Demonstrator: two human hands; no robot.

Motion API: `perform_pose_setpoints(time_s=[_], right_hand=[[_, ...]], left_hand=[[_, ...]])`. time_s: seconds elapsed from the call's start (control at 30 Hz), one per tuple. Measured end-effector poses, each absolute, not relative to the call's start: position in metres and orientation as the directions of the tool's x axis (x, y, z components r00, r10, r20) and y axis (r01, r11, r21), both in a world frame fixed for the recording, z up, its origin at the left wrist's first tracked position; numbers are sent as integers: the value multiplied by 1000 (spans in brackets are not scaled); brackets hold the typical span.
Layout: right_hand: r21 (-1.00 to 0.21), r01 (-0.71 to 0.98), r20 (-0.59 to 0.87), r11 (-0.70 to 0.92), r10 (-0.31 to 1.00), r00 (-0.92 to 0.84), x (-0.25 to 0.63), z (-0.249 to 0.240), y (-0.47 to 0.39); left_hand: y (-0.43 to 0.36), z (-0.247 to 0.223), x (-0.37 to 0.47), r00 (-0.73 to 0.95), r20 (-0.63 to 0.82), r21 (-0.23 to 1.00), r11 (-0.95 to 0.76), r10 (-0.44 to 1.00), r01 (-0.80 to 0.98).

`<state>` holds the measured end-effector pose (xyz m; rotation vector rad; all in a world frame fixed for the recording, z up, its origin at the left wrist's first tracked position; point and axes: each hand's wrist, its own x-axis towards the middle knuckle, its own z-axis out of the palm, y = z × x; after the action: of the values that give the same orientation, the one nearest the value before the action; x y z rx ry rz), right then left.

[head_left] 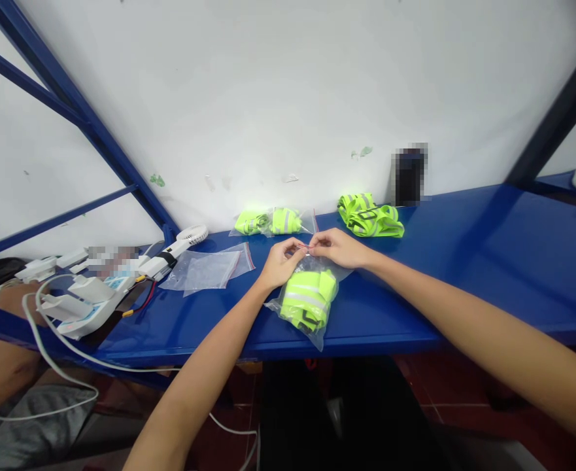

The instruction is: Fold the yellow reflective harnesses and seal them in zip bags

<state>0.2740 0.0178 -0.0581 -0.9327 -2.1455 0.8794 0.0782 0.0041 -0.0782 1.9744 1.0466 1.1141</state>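
Observation:
A clear plastic bag with a folded neon-yellow reflective vest (308,297) inside lies near the front edge of the blue table. My left hand (284,260) pinches the bag's red-lined top edge from the left. Right beside it, my right hand (335,247) pinches the same edge, fingertips nearly touching. Behind my hands, two bagged vests (284,221) rest against the wall. Loose, unbagged neon vests (372,217) are heaped to their right. Flat clear bags with red seals (210,269) lie to the left of my left hand.
On the left stand a white power strip (94,314) with plugs and cables and a small white fan (192,234). A dark, blurred object (409,176) leans on the wall. Another person's arm (16,301) shows at far left.

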Motion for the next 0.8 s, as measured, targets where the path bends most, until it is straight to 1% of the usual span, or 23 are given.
perform_pose_setpoints(time_s=[0.17, 0.27, 0.33, 0.43, 0.47, 0.53, 0.6, 0.67, 0.73, 0.8], right_hand=[[-715, 371, 323, 593, 750, -577, 271, -59, 16], [-715, 363, 302, 597, 733, -610, 271, -59, 16], [-777, 358, 216, 518, 754, -620, 274, -61, 15], [-904, 325, 32, 278, 802, -597, 286, -62, 8], [-927, 306, -9, 215, 805, -594, 292, -61, 5], [-944, 286, -48, 162, 793, -607, 304, -59, -2], [-934, 321, -76, 158, 789, -609, 315, -54, -9], [-896, 404, -100, 183, 804, -586, 327, -50, -16], [-845, 484, -102, 227, 821, -562, 336, -48, -24], [-818, 513, -84, 259, 829, -553, 343, -47, -33]], left_hand=[[3, -77, 78, 328, 376, 813, -479, 866, 332], [6, -80, 74, 341, 356, 835, -460, 870, 302], [8, -83, 72, 362, 314, 864, -422, 878, 275], [11, -85, 72, 376, 276, 895, -379, 885, 234], [11, -85, 72, 380, 274, 896, -378, 883, 232], [11, -84, 73, 393, 277, 886, -391, 877, 248], [10, -83, 73, 397, 284, 874, -406, 873, 266], [10, -83, 72, 379, 298, 875, -410, 876, 259], [10, -84, 73, 371, 305, 879, -409, 877, 245], [10, -84, 74, 388, 296, 881, -406, 873, 241]])
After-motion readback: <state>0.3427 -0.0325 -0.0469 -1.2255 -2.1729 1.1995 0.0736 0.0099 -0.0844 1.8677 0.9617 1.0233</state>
